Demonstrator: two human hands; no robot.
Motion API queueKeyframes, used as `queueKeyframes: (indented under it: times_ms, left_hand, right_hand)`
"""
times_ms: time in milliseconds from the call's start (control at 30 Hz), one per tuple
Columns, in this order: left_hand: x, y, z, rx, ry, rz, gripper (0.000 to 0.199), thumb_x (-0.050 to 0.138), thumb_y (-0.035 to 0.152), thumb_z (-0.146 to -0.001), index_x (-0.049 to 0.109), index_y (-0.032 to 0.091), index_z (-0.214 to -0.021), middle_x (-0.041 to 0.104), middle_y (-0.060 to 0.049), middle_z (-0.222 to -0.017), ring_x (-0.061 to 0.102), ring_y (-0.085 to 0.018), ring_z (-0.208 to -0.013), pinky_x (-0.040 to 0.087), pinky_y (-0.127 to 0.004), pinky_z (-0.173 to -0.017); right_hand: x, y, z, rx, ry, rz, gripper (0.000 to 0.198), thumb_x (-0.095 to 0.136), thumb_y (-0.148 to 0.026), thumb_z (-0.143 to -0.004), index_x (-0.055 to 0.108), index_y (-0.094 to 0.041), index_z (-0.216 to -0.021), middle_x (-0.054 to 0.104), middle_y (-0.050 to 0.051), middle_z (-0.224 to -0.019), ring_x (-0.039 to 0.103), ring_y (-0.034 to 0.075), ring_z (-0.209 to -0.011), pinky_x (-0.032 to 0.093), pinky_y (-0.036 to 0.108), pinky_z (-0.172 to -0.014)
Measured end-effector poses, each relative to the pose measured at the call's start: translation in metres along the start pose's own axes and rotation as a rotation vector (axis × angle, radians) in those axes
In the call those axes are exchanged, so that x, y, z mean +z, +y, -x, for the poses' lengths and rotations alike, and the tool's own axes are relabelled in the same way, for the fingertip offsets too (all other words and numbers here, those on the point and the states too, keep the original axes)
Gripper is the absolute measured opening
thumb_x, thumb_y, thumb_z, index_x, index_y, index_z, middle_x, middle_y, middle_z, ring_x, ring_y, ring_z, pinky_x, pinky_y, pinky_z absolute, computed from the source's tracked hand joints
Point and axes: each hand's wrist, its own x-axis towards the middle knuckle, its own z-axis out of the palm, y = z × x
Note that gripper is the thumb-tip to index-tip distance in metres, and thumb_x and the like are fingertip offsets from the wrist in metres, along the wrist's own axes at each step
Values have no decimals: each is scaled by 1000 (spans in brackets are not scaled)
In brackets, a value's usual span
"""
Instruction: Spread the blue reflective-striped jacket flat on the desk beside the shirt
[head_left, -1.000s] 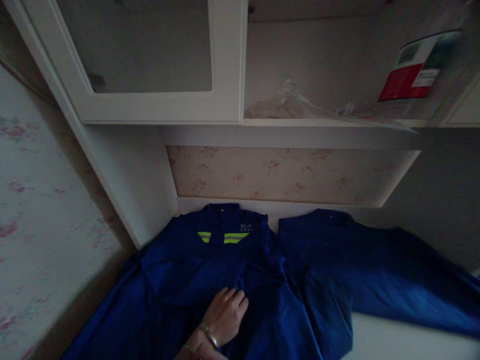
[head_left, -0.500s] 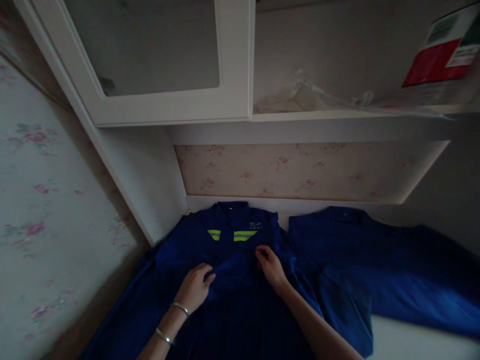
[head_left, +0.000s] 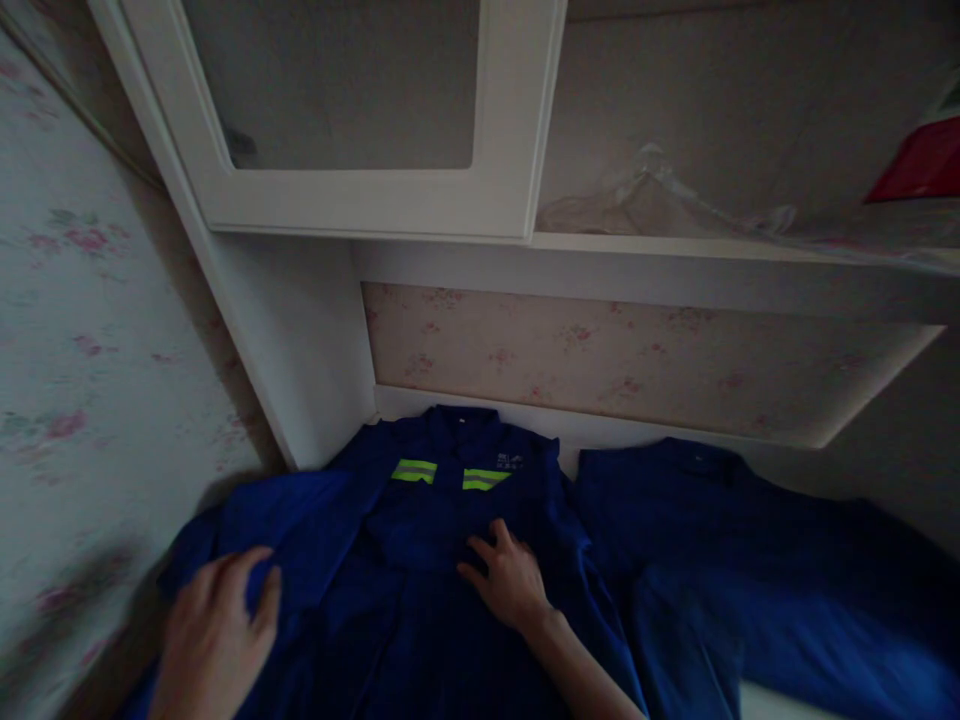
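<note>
A blue work jacket [head_left: 420, 560] with two yellow-green reflective stripes [head_left: 450, 474] lies spread flat, collar toward the back wall. My right hand [head_left: 510, 580] rests flat on its chest, fingers spread, just below the stripes. My left hand [head_left: 214, 630] is at the lower left, blurred, its fingers curled over the jacket's left sleeve [head_left: 262, 520]. A second blue garment [head_left: 750, 560] lies beside the jacket on the right, touching its edge.
A white cabinet with a framed door [head_left: 360, 110] hangs above, its side panel [head_left: 292, 340] coming down at the left. An open shelf [head_left: 735, 245] holds crumpled clear plastic [head_left: 660, 195] and a red package [head_left: 915, 165]. Floral wallpaper [head_left: 67, 330] covers the left wall.
My left hand slid from the jacket's chest out to the left sleeve. My right hand came into view and settled lower on the chest. The view shifted left.
</note>
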Motion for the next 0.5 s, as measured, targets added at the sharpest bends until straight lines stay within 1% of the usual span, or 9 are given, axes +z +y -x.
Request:
queueKeyframes:
  times_ms: [33, 100, 167, 233, 333, 400, 433, 467, 500]
  left_hand:
    - [12, 21, 10, 60, -49, 77, 31, 53, 40, -83, 57, 18, -105, 57, -11, -99, 58, -29, -92, 49, -48, -87]
    - [35, 62, 26, 86, -117, 225, 29, 51, 39, -87, 55, 21, -109, 55, -10, -105, 60, -25, -94, 53, -42, -84]
    - [52, 95, 34, 44, -154, 348, 29, 50, 40, -88, 55, 22, -111, 54, -9, -108, 60, -25, -98, 54, -42, -85]
    - [64, 120, 37, -2, -192, 446, 30, 50, 42, -88, 55, 22, -110, 54, -10, -109, 60, -25, -100, 55, -43, -86]
    - [75, 146, 37, -65, -280, 557, 33, 48, 46, -87, 58, 22, -108, 55, -11, -112, 62, -26, -101, 54, -49, -90]
    - [81, 162, 36, -126, -350, 603, 36, 47, 49, -86, 59, 22, -107, 57, -11, -114, 61, -28, -104, 51, -52, -94]
    - [83, 170, 36, -149, -389, 630, 38, 47, 50, -85, 59, 22, -108, 58, -11, -115, 61, -28, -106, 49, -53, -96]
    - [85, 179, 37, -160, -432, 664, 40, 47, 51, -85, 58, 23, -110, 59, -11, -117, 61, -28, -108, 49, -52, -97]
    - [87, 189, 39, -156, -487, 702, 41, 47, 52, -85, 58, 23, -113, 60, -10, -120, 60, -28, -110, 49, -51, -98]
  right_hand:
    - [-1, -2, -1, 5, 13, -28, 23, 55, -41, -85, 69, -27, -95, 57, 8, -107, 60, 26, -90, 46, 41, -80]
    - [-9, -5, -1, 22, 48, -94, 25, 43, -34, -92, 64, -24, -86, 59, 5, -97, 60, 19, -81, 46, 33, -76]
    - [-25, -6, 7, 58, 110, -169, 28, 36, -36, -96, 59, -22, -87, 59, 3, -89, 59, 16, -76, 47, 28, -72]
    - [-46, -3, 26, 120, 198, -224, 33, 29, -41, -98, 55, -22, -91, 58, 2, -86, 58, 15, -76, 47, 25, -72]
    - [-75, 17, 74, 285, 379, -453, 38, 34, -51, -95, 57, -21, -101, 63, 4, -95, 60, 17, -87, 49, 25, -77]
    - [-87, 42, 115, 411, 459, -623, 45, 45, -59, -87, 60, -21, -107, 66, 6, -103, 61, 20, -96, 50, 26, -83]
    - [-92, 58, 137, 461, 467, -658, 50, 51, -62, -82, 63, -21, -108, 67, 7, -105, 62, 22, -99, 50, 27, -86]
    - [-96, 76, 157, 495, 443, -640, 52, 55, -64, -79, 66, -21, -106, 68, 8, -107, 62, 24, -102, 50, 28, -87]
    - [-101, 93, 176, 513, 409, -591, 50, 57, -64, -76, 70, -21, -99, 68, 9, -109, 62, 27, -104, 51, 29, -87]
